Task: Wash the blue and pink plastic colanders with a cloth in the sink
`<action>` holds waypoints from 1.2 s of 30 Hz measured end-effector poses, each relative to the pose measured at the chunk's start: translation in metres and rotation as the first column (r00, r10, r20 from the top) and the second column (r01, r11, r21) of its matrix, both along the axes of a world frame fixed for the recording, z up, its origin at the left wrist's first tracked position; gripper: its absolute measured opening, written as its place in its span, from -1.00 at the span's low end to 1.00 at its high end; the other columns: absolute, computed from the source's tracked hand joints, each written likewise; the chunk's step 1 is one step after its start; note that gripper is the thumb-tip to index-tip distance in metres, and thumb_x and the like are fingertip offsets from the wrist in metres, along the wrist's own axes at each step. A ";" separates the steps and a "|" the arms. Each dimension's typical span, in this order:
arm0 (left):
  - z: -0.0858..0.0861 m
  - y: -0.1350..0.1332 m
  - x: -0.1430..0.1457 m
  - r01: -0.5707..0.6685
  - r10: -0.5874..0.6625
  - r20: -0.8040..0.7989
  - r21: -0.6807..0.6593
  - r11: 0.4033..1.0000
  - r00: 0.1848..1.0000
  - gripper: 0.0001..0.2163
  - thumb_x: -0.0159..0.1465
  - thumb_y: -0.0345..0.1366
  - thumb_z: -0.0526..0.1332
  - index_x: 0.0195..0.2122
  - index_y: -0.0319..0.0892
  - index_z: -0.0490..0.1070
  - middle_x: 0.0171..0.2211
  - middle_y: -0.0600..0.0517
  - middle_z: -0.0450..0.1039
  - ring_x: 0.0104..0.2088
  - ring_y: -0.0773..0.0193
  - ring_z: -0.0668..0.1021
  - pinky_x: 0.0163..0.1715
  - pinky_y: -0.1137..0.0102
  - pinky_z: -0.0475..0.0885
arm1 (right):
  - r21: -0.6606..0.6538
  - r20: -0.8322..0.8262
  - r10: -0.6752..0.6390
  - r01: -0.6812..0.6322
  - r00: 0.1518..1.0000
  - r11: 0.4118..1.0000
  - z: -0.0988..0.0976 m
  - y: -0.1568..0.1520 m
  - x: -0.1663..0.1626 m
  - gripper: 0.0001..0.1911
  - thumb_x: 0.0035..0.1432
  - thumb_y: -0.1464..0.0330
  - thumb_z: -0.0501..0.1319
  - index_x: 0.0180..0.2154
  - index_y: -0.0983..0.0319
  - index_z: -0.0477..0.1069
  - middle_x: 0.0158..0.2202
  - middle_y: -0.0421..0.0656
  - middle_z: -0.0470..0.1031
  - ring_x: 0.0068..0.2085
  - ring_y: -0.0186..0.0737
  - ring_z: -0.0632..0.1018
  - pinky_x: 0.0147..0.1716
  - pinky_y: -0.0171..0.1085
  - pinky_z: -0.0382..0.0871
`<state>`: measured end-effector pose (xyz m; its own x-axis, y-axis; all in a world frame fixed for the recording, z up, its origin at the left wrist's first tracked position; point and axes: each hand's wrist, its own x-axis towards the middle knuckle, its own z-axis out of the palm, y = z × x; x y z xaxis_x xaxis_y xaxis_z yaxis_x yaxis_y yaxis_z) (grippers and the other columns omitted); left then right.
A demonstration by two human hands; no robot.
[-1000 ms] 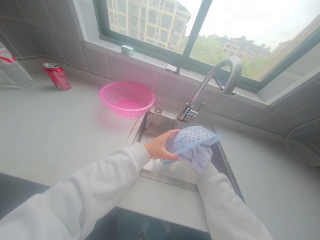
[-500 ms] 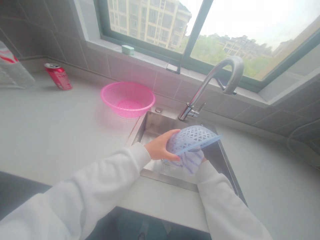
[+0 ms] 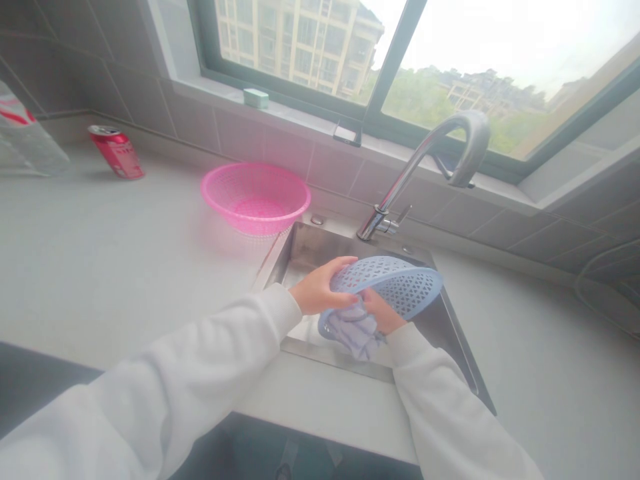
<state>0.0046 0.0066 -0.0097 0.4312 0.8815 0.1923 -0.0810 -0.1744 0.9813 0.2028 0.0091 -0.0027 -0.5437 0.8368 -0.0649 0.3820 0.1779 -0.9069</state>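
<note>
Above the steel sink, a light blue perforated basket is tilted so that its inside partly faces me. My left hand is closed on its left side, thumb at the rim and fingers behind. A pale cloth with darker stripes is bunched in my right hand, which presses it at the inside of the basket near my left thumb. Part of the cloth hangs down below the rim. Some of the right fingers are hidden by the cloth and basket.
A pink mesh basket stands on the counter left of the sink. Behind the sink rises a curved chrome faucet. A red can and a clear plastic bag are at the far left. A pale green box rests on the windowsill.
The blue basket has turned, so its inside now shows instead of mostly its outside. My right hand and the cloth have come into view, slightly to the left. My left hand keeps its hold.
</note>
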 end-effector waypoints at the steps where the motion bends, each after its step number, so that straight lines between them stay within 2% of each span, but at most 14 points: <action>1: -0.001 0.001 0.001 -0.015 0.016 0.047 -0.034 0.999 0.999 -0.22 0.04 -0.26 0.44 0.31 -0.15 0.23 0.22 -0.24 0.39 0.16 -0.10 0.50 0.17 0.01 0.38 | -0.013 0.004 0.011 -0.011 1.000 1.000 0.002 -0.002 -0.005 -0.58 0.02 0.30 0.27 -0.03 0.20 0.52 0.03 -0.05 0.59 0.16 0.11 0.48 0.27 0.09 0.21; 6: 0.001 0.005 0.005 -0.093 0.132 0.223 -0.178 0.980 0.966 -0.32 0.04 -0.25 0.39 0.19 -0.23 0.24 0.03 -0.23 0.50 -0.04 0.01 0.59 -0.03 0.11 0.47 | -0.029 0.151 0.047 -0.043 0.987 0.999 0.004 -0.003 -0.010 -0.68 -0.07 0.40 0.21 -0.18 0.23 0.49 -0.12 -0.08 0.59 0.03 0.07 0.51 0.17 0.01 0.27; 11: 0.005 0.005 0.003 -0.196 0.250 0.225 -0.239 0.951 0.942 -0.40 0.03 -0.21 0.38 0.09 -0.23 0.25 -0.10 -0.16 0.55 -0.15 0.08 0.60 -0.09 0.15 0.47 | -0.063 0.295 0.058 -0.041 0.954 0.997 -0.002 0.002 -0.001 -0.74 -0.03 0.41 0.18 -0.22 0.22 0.45 -0.20 -0.13 0.57 -0.12 -0.05 0.54 -0.01 -0.11 0.34; 17: 0.006 0.005 0.002 -0.255 0.301 0.202 -0.224 0.941 0.932 -0.44 0.03 -0.19 0.39 0.04 -0.19 0.28 -0.14 -0.10 0.56 -0.20 0.11 0.61 -0.14 0.19 0.47 | 0.050 0.453 -0.132 0.123 0.882 0.991 -0.013 0.009 0.005 -0.80 -0.01 0.43 0.20 -0.26 0.20 0.43 -0.24 -0.12 0.58 -0.16 -0.08 0.54 -0.09 -0.16 0.34; 20: 0.007 0.005 0.001 -0.213 0.269 0.236 -0.236 0.948 0.934 -0.38 0.03 -0.20 0.40 0.10 -0.18 0.24 -0.10 -0.12 0.53 -0.17 0.11 0.60 -0.12 0.19 0.46 | 0.142 0.487 -0.256 0.213 0.835 0.967 -0.015 0.014 0.010 -0.84 -0.01 0.45 0.20 -0.29 0.18 0.41 -0.25 -0.11 0.57 -0.17 -0.07 0.54 -0.08 -0.14 0.35; 23: 0.008 0.003 -0.001 -0.103 0.160 0.274 -0.209 0.972 0.948 -0.22 0.02 -0.21 0.44 0.25 -0.13 0.15 -0.01 -0.14 0.50 -0.04 0.06 0.57 -0.01 0.14 0.43 | 0.239 0.476 -0.413 0.338 0.776 0.910 -0.011 0.019 0.016 -0.82 -0.01 0.41 0.22 -0.28 0.15 0.39 -0.26 -0.09 0.56 -0.20 -0.03 0.54 -0.10 -0.07 0.38; 26: 0.008 0.002 -0.001 -0.020 0.060 0.262 -0.152 0.988 0.963 -0.15 0.00 -0.22 0.48 0.31 -0.08 0.16 0.08 -0.14 0.45 0.08 0.01 0.52 0.12 0.10 0.38 | 0.313 0.446 -0.556 0.460 0.701 0.831 -0.002 0.022 0.023 -0.82 0.02 0.36 0.21 -0.24 0.13 0.39 -0.26 -0.08 0.55 -0.21 0.03 0.56 -0.11 0.02 0.42; 30: 0.006 0.001 -0.001 -0.002 0.034 0.215 -0.146 0.989 0.976 -0.14 0.02 -0.21 0.49 0.33 -0.05 0.14 0.14 -0.15 0.38 0.11 -0.02 0.50 0.14 0.05 0.38 | 0.464 0.300 -0.716 0.559 0.631 0.687 0.005 0.025 0.030 -0.75 0.06 0.33 0.19 -0.16 0.12 0.37 -0.13 -0.03 0.47 -0.07 0.07 0.52 0.02 0.12 0.40; 32: 0.005 0.002 -0.001 -0.007 0.037 0.206 -0.145 0.989 0.978 -0.13 0.03 -0.19 0.49 0.34 -0.03 0.12 0.12 -0.15 0.38 0.10 -0.03 0.50 0.13 0.02 0.39 | 0.522 0.198 -0.759 0.589 0.620 0.617 0.006 0.024 0.032 -0.72 0.06 0.33 0.18 -0.13 0.14 0.35 -0.07 0.02 0.40 -0.03 0.07 0.48 0.07 0.15 0.37; 36: 0.003 0.002 -0.003 0.023 0.002 0.190 -0.129 0.991 0.982 -0.13 0.04 -0.16 0.50 0.34 -0.01 0.12 0.12 -0.14 0.39 0.12 -0.05 0.49 0.14 -0.02 0.38 | 0.583 -0.008 -0.771 0.629 0.637 0.514 0.005 0.022 0.032 -0.72 0.07 0.37 0.17 -0.12 0.16 0.30 -0.03 0.04 0.31 0.01 0.06 0.41 0.15 0.13 0.29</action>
<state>0.0011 0.0083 -0.0071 0.4075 0.8998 0.1558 -0.2688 -0.0449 0.9622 0.2344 0.0312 0.0024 0.2088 0.8739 0.4391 0.7590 0.1383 -0.6362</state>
